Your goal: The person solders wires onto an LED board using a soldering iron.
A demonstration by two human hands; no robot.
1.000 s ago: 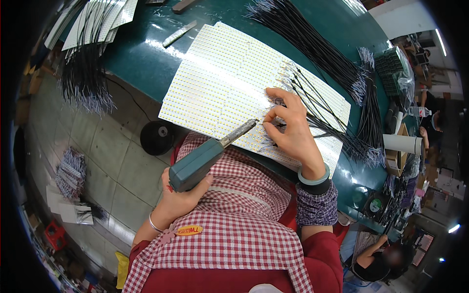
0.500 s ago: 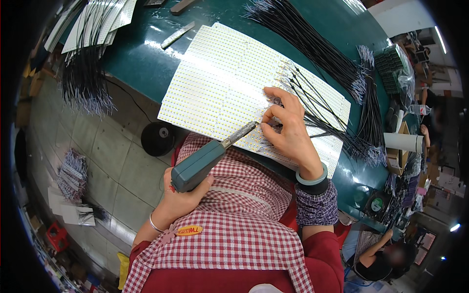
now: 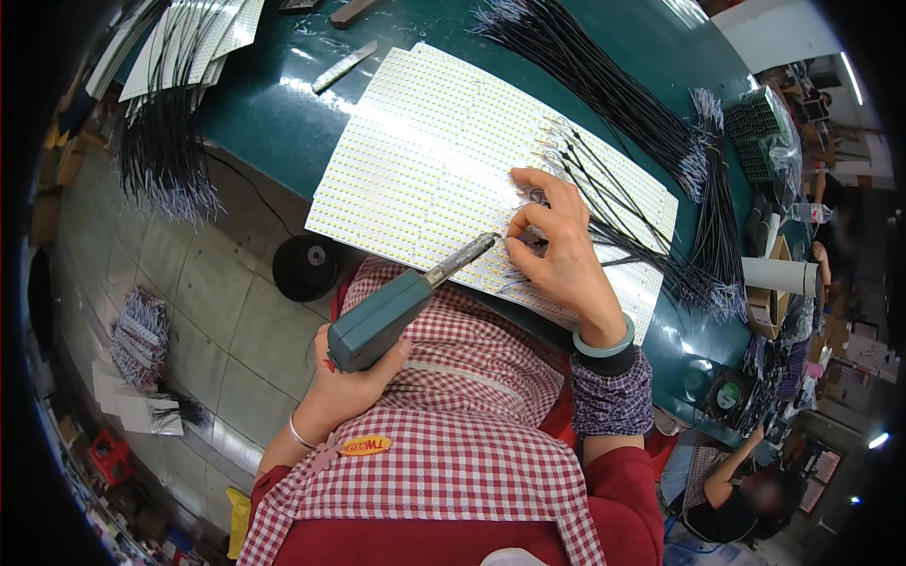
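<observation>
The left hand (image 3: 363, 375) holds a green soldering gun (image 3: 377, 322), its tip at the white dotted board (image 3: 406, 151) on the green bench (image 3: 264, 118). The right hand (image 3: 511, 240) is narrowed beside the tip; I cannot tell what it pinches. Black wires (image 3: 630, 238) lie to its right.

Panels (image 3: 406, 170) on table (image 3: 264, 123), wire bundle (image 3: 595, 83) behind.

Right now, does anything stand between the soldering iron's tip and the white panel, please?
Nothing visible does: the soldering iron in the left hand has its tip over the white panel, beside the right hand; contact is unclear.
</observation>
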